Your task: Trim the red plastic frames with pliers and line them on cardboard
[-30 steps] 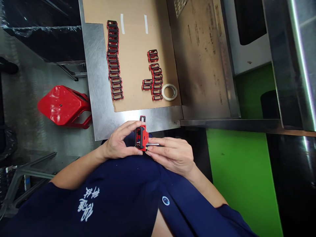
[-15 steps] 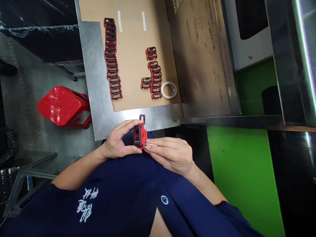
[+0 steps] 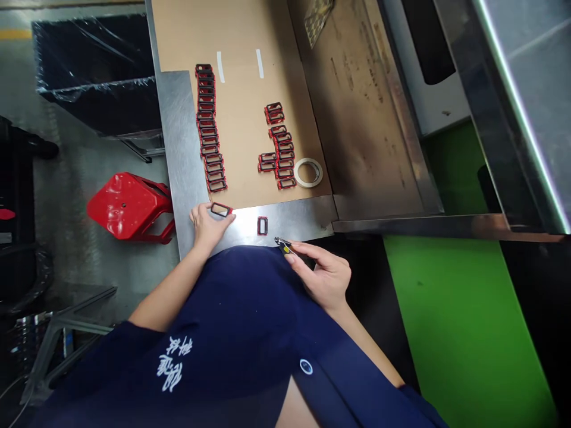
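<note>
My left hand (image 3: 207,230) pinches a black-and-red rectangular plastic frame (image 3: 215,205) by its ends. It is at the cardboard's front edge, just below a long column of similar frames (image 3: 209,141). In my right hand (image 3: 328,274), between thumb and fingers, is a small silver tool with a yellow patch that looks like a nail clipper (image 3: 286,249). The hand is over the metal table's front edge. One more frame (image 3: 266,226) lies alone on the bare metal between my hands.
A shorter cluster of frames (image 3: 285,163) lies on the cardboard (image 3: 243,137) beside a roll of tape (image 3: 296,172). Two white tape strips mark the cardboard farther back. A metal-edged board (image 3: 366,119) borders the right side. A red stool (image 3: 111,205) stands at left.
My left hand has moved left and forward with the frame, away from my right hand. The tool has come away from the frame. The view has shifted slightly.
</note>
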### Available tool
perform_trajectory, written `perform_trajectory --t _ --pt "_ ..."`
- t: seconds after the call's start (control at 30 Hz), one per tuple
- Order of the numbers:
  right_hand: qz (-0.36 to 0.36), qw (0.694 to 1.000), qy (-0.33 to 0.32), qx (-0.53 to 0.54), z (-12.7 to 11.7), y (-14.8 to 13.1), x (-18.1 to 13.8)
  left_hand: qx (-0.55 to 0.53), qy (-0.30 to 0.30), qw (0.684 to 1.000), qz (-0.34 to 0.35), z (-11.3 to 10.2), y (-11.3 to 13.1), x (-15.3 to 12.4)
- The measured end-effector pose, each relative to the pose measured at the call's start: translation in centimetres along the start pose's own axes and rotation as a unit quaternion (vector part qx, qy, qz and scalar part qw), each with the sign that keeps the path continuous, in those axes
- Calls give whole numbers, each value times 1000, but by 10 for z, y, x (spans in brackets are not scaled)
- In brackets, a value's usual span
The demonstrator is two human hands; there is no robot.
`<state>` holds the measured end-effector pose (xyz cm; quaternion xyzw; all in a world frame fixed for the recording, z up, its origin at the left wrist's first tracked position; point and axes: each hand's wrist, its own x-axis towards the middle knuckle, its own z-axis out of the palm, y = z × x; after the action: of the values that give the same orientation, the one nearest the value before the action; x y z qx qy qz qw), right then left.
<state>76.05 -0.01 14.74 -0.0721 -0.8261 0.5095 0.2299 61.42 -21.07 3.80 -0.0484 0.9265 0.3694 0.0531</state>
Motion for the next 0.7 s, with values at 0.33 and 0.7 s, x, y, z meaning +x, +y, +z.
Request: perform_trajectory --t 0.33,0.7 --pt "-29 999 -13 12 3 1 -1 146 90 980 -103 56 0 60" --pt "18 1000 2 7 1 6 -4 197 -235 875 374 58 24 9"
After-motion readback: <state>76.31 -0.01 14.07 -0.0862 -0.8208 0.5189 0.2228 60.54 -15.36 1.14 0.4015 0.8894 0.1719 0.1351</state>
